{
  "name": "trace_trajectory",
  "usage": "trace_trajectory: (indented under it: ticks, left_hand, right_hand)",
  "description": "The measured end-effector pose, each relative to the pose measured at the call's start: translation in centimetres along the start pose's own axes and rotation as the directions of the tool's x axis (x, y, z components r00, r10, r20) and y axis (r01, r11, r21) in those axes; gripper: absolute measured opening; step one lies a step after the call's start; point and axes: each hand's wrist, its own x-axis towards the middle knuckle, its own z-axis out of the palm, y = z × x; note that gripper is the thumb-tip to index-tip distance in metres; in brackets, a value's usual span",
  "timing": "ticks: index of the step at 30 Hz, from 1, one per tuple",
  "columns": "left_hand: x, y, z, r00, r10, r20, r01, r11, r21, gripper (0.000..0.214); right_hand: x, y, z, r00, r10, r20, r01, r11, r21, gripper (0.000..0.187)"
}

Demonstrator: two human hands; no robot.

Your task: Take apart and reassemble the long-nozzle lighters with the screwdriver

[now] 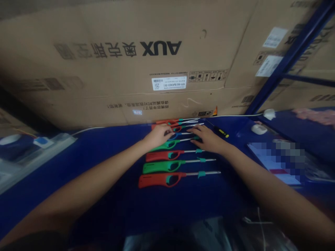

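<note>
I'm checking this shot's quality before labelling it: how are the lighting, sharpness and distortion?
Head view: dim light, with the blue tabletop sinking into shadow near the bottom; head view: slightly soft, though the nearest red lighter has a clear outline; head view: forearms look stretched toward the corners, probably a wide lens; head view: pixelation hides part of the flat item at right.

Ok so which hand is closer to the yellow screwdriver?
Right: the right hand is close beside the yellow screwdriver, while the left hand is farther away, at the lighter handles.
</note>
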Motion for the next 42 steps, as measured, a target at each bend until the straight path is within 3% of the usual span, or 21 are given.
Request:
trace_trajectory:
  ticks: [3, 8, 12, 16, 23, 29, 42]
  left_hand:
    - [-0.1, -0.2, 0.2, 1.000, -0.006, -0.003, 0.006, 0.999, 0.035, 0.011]
    - [-0.1, -0.4, 0.2, 1.000, -0.007, -0.018, 0.009, 0.995, 0.104, 0.008]
    - [0.6, -0.8, 0.1, 0.998, -0.056, -0.014, 0.058, 0.983, 0.171, 0.015]
    - [1.8, -1.3, 0.2, 0.992, -0.097, 0.074, 0.080, 0.974, 0.211, 0.023]
    - [3.5, -1.1, 0.1, 0.974, -0.067, 0.218, 0.016, 0.973, 0.229, 0.023]
    - [3.3, 0.2, -0.9, 0.978, -0.010, 0.210, -0.045, 0.966, 0.253, 0.021]
    - [2.5, 0.8, -1.5, 0.975, 0.082, 0.204, -0.129, 0.966, 0.224, 0.017]
  right_hand:
    - [0.2, -0.4, 0.0, 0.999, -0.045, -0.031, 0.045, 0.999, 0.017, 0.032]
    - [0.4, -0.6, -0.1, 0.997, -0.043, 0.060, 0.036, 0.993, 0.113, 0.016]
    - [0.1, -0.6, -1.0, 0.994, -0.039, 0.102, 0.025, 0.990, 0.135, 0.015]
    - [-0.2, -1.0, -1.8, 0.991, -0.034, 0.126, 0.016, 0.991, 0.134, 0.023]
    - [0.0, -1.8, -1.6, 0.998, 0.005, -0.061, -0.001, 0.998, 0.057, 0.024]
    - [0.2, -1.7, -1.3, 0.963, 0.125, -0.237, -0.141, 0.989, -0.050, 0.034]
    - [0.2, -1.7, -0.3, 0.974, 0.152, -0.168, -0.158, 0.987, -0.022, 0.035]
